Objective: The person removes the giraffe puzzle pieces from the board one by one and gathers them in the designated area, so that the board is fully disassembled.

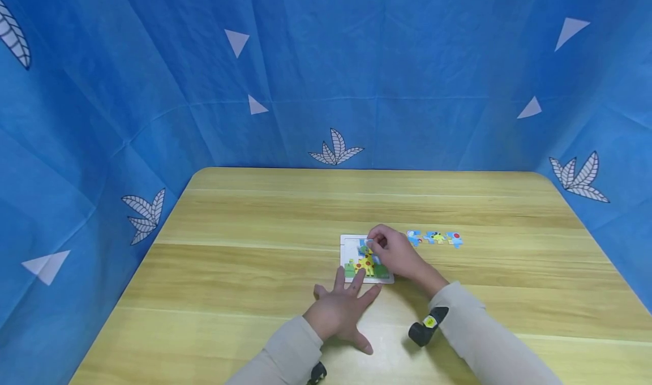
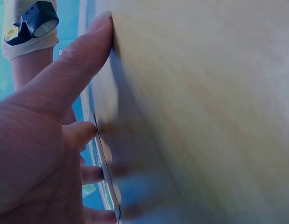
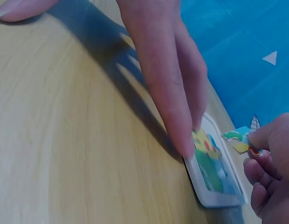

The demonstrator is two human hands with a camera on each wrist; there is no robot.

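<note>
A white-rimmed jigsaw puzzle tray lies on the table. Fitted pieces in its lower part show a yellow animal with red spots on green. My left hand is spread wide, its straight fingertips resting on the tray's near edge; in the left wrist view its thumb points away from the tray. Thumb and fingers of my right hand pinch a jigsaw piece above the tray's upper right part. That piece is blue, green and yellow with a bit of red. The fingers partly cover it.
Right of the tray, three loose jigsaw pieces lie in a row on the wooden table. A blue curtain with leaf and triangle prints hangs behind and beside the table. Each wrist bears a small black camera.
</note>
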